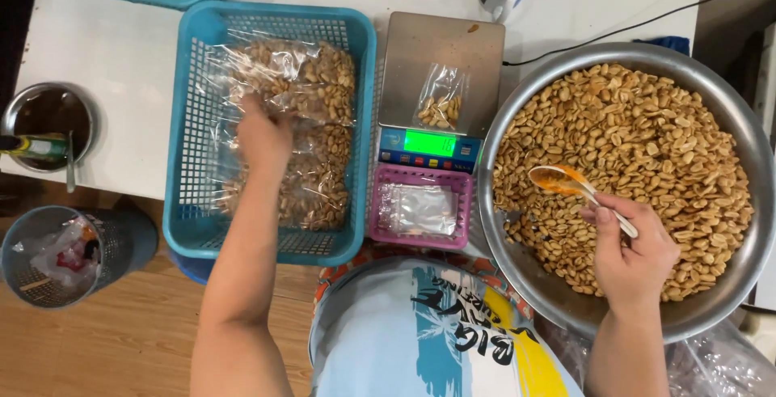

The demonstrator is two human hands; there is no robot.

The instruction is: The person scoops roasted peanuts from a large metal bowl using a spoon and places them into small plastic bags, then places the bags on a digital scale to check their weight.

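— White tabletop (pixel 121 65) runs right up to the person's belly, and it's crowded: only a bare strip shows on the far left, before the table's edge drops to wooden floor (pixel 137 340).

— Any room between the containers?

— Hardly. A blue basket (pixel 182 122), a scale (pixel 440 65) and a big metal bowl (pixel 731 114) sit nearly side by side, and a small pink basket (pixel 420 239) is tucked just near of the scale.

— Where are the hands?

— Well apart. The left hand (pixel 263 134) is down inside the blue basket, palm resting on the sealed bags of peanuts (pixel 307 82) piled there; I cannot tell whether its fingers grip one. The right hand (pixel 634 255) hangs over the near part of the bowl, clamped on the handle of a spoon (pixel 566 183) whose scoop points left over the loose peanuts (pixel 647 146).

— And on the scale?

— A small clear bag (pixel 440 102) with a few nuts in it, lying on the steel plate, between the two hands but far of both. The pink basket holds flat clear bags (pixel 419 209).

— Anything off the table?

— A mesh bin (pixel 24 272) with scraps on the floor at left, and a metal pot (pixel 48 114) on the table's left edge.
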